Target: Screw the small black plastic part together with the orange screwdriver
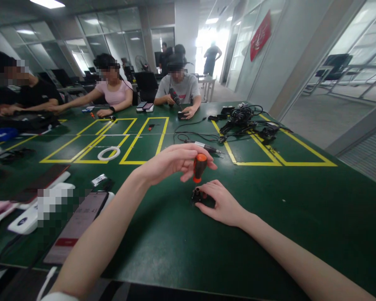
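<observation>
An orange and black screwdriver (199,168) stands upright over a small black part (196,195) on the green table. My left hand (183,161) is at its handle, with the fingers curved around the handle's back and sides. Low on the table, my right hand (217,202) pinches the black part between thumb and fingers, from its right side. The screwdriver's tip comes down at the part; the exact contact is too small to make out.
Left of my arm lie a phone (78,228), a white power bank (40,209) and a white ring (109,153). Beyond my hands are an electric screwdriver (203,146) and a heap of black cables (241,119). Several people sit across the green table (301,200).
</observation>
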Tool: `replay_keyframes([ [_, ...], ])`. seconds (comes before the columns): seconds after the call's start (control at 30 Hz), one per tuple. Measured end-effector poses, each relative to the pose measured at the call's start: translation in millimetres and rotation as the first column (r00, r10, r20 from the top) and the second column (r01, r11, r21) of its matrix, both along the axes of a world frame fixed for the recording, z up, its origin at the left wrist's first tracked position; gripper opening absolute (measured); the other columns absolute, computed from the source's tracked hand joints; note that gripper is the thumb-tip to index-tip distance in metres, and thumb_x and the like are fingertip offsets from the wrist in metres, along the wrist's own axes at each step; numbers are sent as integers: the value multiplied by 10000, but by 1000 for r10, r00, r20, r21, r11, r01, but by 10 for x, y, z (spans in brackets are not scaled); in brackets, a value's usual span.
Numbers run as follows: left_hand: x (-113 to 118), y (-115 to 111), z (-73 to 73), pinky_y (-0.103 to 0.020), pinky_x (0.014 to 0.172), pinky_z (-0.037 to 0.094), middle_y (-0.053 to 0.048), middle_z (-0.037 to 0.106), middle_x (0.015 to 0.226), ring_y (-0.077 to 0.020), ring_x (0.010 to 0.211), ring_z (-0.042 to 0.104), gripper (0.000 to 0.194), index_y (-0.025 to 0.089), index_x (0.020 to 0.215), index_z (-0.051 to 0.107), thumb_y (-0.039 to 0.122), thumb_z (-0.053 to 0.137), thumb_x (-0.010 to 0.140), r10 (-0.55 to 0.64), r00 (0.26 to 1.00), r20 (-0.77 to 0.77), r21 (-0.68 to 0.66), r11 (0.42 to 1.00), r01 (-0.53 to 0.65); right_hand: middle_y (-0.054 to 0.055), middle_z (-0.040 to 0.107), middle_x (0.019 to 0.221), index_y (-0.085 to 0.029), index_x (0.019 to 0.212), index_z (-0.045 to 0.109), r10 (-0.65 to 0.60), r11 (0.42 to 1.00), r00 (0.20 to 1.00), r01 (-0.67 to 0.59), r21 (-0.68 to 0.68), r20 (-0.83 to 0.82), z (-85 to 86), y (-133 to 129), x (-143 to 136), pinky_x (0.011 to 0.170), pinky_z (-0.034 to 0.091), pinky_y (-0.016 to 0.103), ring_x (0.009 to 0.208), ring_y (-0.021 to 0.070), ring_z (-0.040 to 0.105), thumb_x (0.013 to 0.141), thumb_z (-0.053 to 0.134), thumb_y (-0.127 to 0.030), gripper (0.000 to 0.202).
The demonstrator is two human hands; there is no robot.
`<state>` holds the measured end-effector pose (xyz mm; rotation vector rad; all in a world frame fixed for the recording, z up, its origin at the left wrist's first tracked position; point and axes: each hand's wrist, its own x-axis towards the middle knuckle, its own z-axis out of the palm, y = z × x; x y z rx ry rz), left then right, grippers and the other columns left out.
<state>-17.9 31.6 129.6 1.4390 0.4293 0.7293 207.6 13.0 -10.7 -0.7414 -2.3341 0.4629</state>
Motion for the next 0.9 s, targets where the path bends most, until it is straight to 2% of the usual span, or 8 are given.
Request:
replay_keyframes([
  [0.2, 11, 22, -22, -194, 514, 479, -98, 790, 975, -84, 585, 615, 250, 127, 1061, 717, 343, 737, 937, 34, 999, 20, -51, 998, -33, 59, 748, 934, -175, 1124, 652, -1, 1000, 1000, 1, 4, -10, 2, -8, -3, 874, 476, 394, 827, 221, 687, 929, 718, -216, 210],
  [0.37, 9, 7, -16, -188, 512, 463, -72, 755, 973, -66, 592, 568, 330, 147, 1201, 740, 320, 747, 921, 60, 998, -6, -26, 998, -61, 68, 755, 964, -177, 1134, 654, -1, 1000, 1000, 1, -20, 1, 14, -14, 3, 899, 481, 398, 842, 222, 694, 932, 710, -217, 213],
  [0.6, 6, -41, 26, -171, 467, 381, 10, 622, 778, -45, 535, 488, 268, 133, 1014, 743, 349, 804, 867, 78, 995, -62, -16, 997, -79, 71, 751, 957, -173, 1126, 656, -3, 999, 1000, 3, -35, 11, 26, -16, 9, 896, 485, 403, 839, 222, 689, 941, 697, -235, 200],
  [0.67, 18, -38, 37, -188, 469, 418, -26, 682, 856, -54, 527, 529, 317, 122, 1003, 725, 412, 781, 888, 57, 997, -49, -22, 998, -59, 69, 751, 956, -176, 1122, 656, -6, 999, 1000, 6, -38, 8, 23, -17, 10, 890, 483, 404, 835, 223, 686, 939, 699, -238, 199],
  [0.77, 32, -12, 28, -215, 476, 468, -121, 768, 1080, -70, 519, 592, 350, 115, 1003, 684, 457, 719, 933, 37, 999, -20, -35, 999, -38, 69, 753, 957, -184, 1116, 659, -10, 999, 1000, 11, -44, 12, 16, -19, 10, 893, 480, 406, 843, 227, 685, 940, 699, -244, 191],
  [0.83, 33, 8, 7, -212, 463, 460, -134, 793, 1077, -75, 492, 596, 313, 137, 1007, 637, 434, 712, 943, 42, 999, -8, -58, 997, -42, 68, 754, 958, -184, 1113, 661, -11, 999, 1000, 11, -43, 10, 13, -23, 7, 890, 476, 402, 842, 225, 686, 940, 701, -240, 186],
  [0.9, 29, 19, -14, -195, 456, 438, -104, 803, 974, -77, 487, 587, 286, 159, 1032, 611, 408, 721, 943, 68, 998, -6, -80, 994, -68, 64, 755, 956, -180, 1109, 661, -15, 999, 1000, 15, -40, 3, 9, -27, 2, 878, 470, 396, 830, 220, 684, 932, 708, -230, 189],
])
